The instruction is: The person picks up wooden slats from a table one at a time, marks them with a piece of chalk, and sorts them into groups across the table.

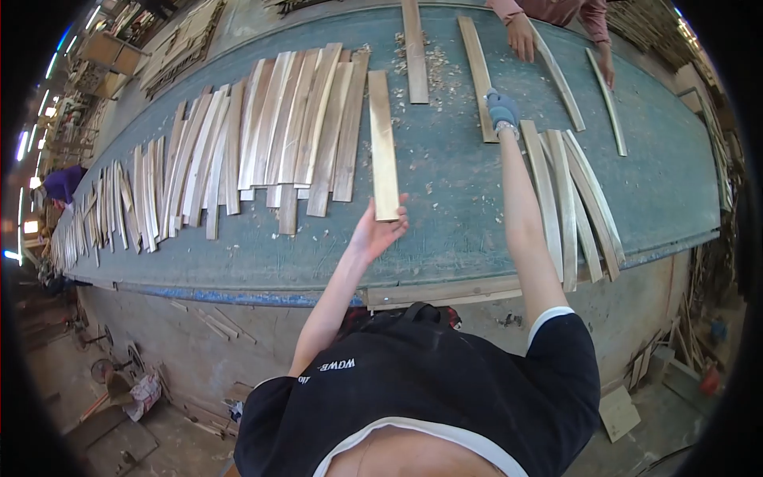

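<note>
Pale board fills the left hand's fingers, pinched at its near end, palm upward; it points away from the body, long axis nearly straight across the tabletop. Blue-gloved, the right hand reaches out, arm extended, to another board, finger state unclear. Blurred white letters on the black shirt seemingly read "WGWB".

The person wore a black shirt with short sleeves — a broad white band edged the round collar, and white trim finished the sleeve ends. Small white lettering ran across the chest, only partly legible. A blue-grey glove covered the right hand — its wrist end looked paler and mottled. The left hand was bare.
</note>
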Motion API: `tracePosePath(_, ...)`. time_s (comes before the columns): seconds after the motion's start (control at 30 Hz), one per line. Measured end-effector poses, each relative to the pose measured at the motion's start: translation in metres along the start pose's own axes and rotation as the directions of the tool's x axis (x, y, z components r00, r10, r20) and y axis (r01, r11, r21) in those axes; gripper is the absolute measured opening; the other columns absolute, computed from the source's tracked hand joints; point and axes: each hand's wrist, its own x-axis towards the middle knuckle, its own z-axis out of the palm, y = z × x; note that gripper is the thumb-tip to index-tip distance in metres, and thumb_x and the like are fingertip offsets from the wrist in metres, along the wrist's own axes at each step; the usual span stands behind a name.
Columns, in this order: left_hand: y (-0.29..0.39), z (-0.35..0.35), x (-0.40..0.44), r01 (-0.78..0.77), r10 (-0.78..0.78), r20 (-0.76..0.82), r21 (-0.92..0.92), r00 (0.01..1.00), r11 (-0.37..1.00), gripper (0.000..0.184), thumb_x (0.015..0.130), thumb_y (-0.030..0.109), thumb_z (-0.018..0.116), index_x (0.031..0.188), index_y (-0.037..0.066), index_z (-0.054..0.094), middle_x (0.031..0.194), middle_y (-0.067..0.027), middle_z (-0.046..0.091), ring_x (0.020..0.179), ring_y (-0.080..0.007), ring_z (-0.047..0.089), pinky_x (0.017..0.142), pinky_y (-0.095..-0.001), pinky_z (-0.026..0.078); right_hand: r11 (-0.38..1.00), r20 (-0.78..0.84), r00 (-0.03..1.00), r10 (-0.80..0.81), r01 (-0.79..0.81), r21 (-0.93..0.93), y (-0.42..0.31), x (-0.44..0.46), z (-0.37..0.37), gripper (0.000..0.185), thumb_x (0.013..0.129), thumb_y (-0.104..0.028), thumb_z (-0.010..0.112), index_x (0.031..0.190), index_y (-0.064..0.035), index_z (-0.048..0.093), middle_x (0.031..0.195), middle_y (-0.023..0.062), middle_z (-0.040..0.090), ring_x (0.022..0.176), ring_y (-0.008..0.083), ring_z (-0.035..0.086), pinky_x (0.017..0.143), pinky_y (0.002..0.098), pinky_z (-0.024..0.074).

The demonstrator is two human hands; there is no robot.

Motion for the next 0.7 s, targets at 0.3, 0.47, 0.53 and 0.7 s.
tracePosePath(0.3, -0.029, 0.017, -0.001, 0.136, -0.058, -0.193, 0.423, 0.98, 0.896, 0.041, 0.088, 0.034, 0.033, 0.106, -0.001, 0.042, 0.105, -0.017, 0.049, 0.097, -0.0274, 0.049, 0.089, -0.0383, 0.039, 0.064, 0.881, 0.388, -0.269, -0.906, 0.418, -0.055, -0.216, 0.014, 0.037, 0.081, -0.045, 0.041, 0.068, -0.0113, 0.052, 0.061, 0.0021, 0.053, 0.049, 0.0124, 0.045, 0.046, 0.028, 0.037)
tracePosePath(0.47, -0.021, 0.008, -0.01, 0.329, -0.193, -0.267, 0.738, 0.944, 0.589, 0.045, 0.087, 0.038, 0.034, 0.105, -0.002, 0.046, 0.103, -0.0171, 0.051, 0.099, -0.0277, 0.049, 0.086, -0.0373, 0.04, 0.014, 0.854, 0.501, -0.139, -0.862, 0.507, -0.04, -0.245, 0.028, 0.037, 0.08, -0.043, 0.044, 0.065, -0.0101, 0.052, 0.062, 0.0036, 0.054, 0.053, 0.0132, 0.049, 0.051, 0.0297, 0.0413)
tracePosePath(0.53, -0.001, 0.004, -0.009, 0.356, -0.003, -0.361, 0.923, 0.933, -0.145, 0.043, 0.084, 0.038, 0.04, 0.102, 0.0, 0.05, 0.1, -0.018, 0.053, 0.097, -0.0284, 0.05, 0.083, -0.0366, 0.04, 0.558, 0.503, 0.859, 0.099, -0.466, 0.687, -0.029, -0.25, 0.034, 0.035, 0.081, -0.036, 0.046, 0.07, -0.0047, 0.059, 0.064, 0.006, 0.058, 0.056, 0.0096, 0.049, 0.051, 0.0255, 0.0378)
tracePosePath(0.7, 0.063, -0.026, -0.01, 0.548, 0.737, 0.254, 0.529, 0.626, -0.648, 0.036, 0.075, 0.03, 0.053, 0.098, 0.001, 0.051, 0.089, -0.0204, 0.051, 0.085, -0.0333, 0.049, 0.072, -0.0408, 0.041, 0.772, 0.093, 0.994, 0.055, -0.102, 0.627, 0.01, -0.233, 0.03, 0.043, 0.079, -0.04, 0.046, 0.075, 0.0017, 0.058, 0.059, 0.012, 0.055, 0.056, 0.0147, 0.05, 0.053, 0.0322, 0.0384)
